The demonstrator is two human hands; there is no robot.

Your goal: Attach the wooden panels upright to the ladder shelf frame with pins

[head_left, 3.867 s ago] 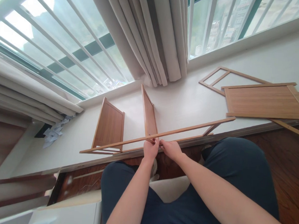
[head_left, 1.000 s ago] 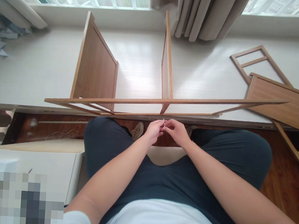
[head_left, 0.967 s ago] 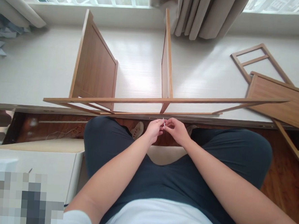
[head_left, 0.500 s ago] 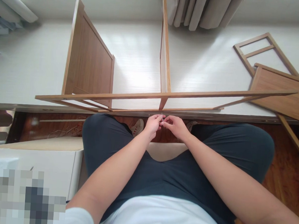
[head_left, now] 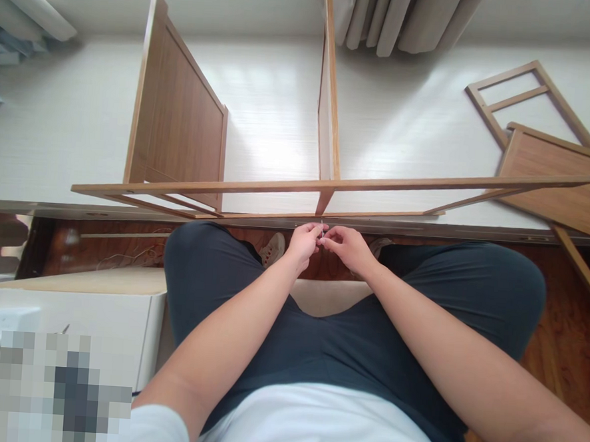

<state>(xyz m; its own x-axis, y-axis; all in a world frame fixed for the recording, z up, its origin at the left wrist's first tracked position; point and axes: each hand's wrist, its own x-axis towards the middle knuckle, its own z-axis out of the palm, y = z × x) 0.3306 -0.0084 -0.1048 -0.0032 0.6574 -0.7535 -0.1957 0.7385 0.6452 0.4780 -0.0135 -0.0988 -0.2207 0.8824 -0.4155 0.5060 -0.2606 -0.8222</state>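
Low between my knees, my left hand point(head_left: 304, 243) and my right hand point(head_left: 346, 247) meet fingertip to fingertip. Both are closed in a pinch around a small thin metal piece point(head_left: 322, 231), which looks like a screw or pin; most of it is hidden by the fingers. Just beyond them stands a long wooden frame point(head_left: 257, 187), its near rail running left to right. A wooden side panel point(head_left: 189, 108) rises from its left part, and an upright wooden divider point(head_left: 330, 96) joins it near the middle. Neither hand touches the frame.
At the right, a loose wooden panel point(head_left: 562, 174) lies over an open wooden frame piece point(head_left: 512, 99) on the pale ledge point(head_left: 401, 121). Grey curtains point(head_left: 402, 21) hang behind. A white cabinet point(head_left: 119, 317) stands at my left, and cables lie on the brown floor.
My hands stay pinched together in almost the same spot, and the thin metal piece sticks up a little differently between the fingertips. The whole view has shifted slightly.
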